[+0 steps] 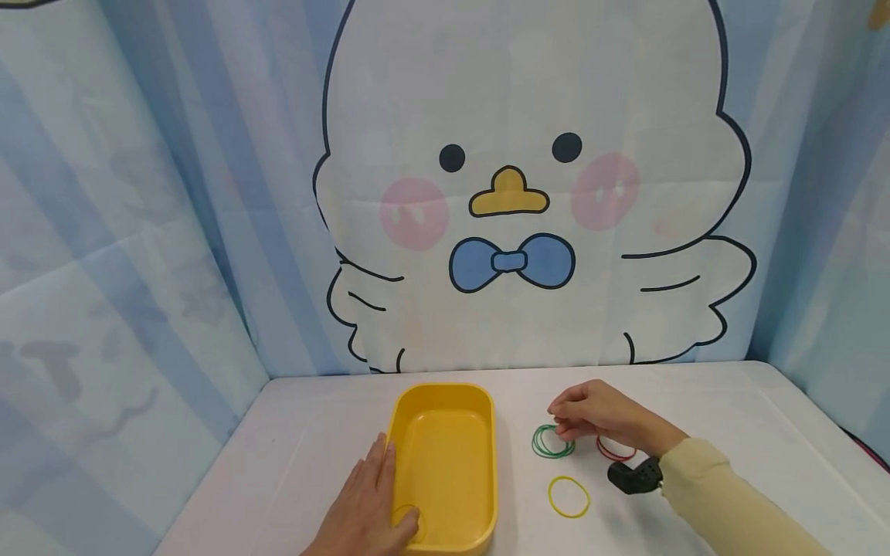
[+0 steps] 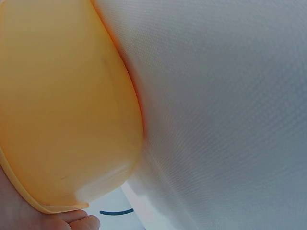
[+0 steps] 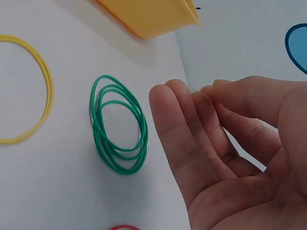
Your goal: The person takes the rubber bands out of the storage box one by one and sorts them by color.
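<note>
A yellow tray (image 1: 487,463) lies on the white table (image 1: 730,417). My left hand (image 1: 371,494) rests flat along the tray's left wall, fingers straight, thumb over the near rim beside a faint yellow band (image 1: 406,521) in the tray. The left wrist view shows the tray's outer wall (image 2: 62,105) close up and a fingertip (image 2: 72,221) under it. My right hand (image 1: 566,417) hovers just above a bunch of green rubber bands (image 1: 552,442), thumb close to the fingertips, with nothing between them. In the right wrist view the right hand (image 3: 192,96) is beside the green bands (image 3: 119,124).
Red bands (image 1: 615,449) lie partly under my right wrist, and a single yellow band (image 1: 568,496) sits nearer the front, with a yellow band (image 3: 29,88) also in the right wrist view. A cartoon-chick cloth backdrop (image 1: 514,193) and blue curtains wall in the table.
</note>
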Demonstrator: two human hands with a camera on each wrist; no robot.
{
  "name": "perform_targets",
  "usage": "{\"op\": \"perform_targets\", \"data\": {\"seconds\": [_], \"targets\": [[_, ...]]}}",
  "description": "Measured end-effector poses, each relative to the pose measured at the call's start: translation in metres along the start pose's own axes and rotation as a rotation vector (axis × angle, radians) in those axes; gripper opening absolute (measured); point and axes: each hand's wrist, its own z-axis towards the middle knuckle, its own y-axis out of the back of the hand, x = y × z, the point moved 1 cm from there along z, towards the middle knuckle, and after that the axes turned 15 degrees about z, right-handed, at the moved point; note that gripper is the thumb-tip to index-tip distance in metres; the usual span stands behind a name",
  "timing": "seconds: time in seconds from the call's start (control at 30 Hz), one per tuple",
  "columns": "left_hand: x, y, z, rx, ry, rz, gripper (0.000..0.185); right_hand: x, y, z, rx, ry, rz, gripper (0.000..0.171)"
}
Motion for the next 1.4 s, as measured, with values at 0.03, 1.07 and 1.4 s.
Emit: {"op": "perform_targets", "data": {"seconds": [0.03,1.07,1.4], "targets": [[0.0,0.0,0.0,0.003,0.002,0.001,0.089,0.002,-0.002,0.0,0.004,0.003,-0.008,0.035],[0.0,0.0,0.002,0.021,0.018,0.017,0.09,0.049,-0.094,0.012,0.251,0.108,-0.034,0.022],[0.001,-0.001,0.002,-0.024,-0.008,0.049,0.09,0.047,-0.135,0.018,0.307,0.096,-0.065,0.023]]}}
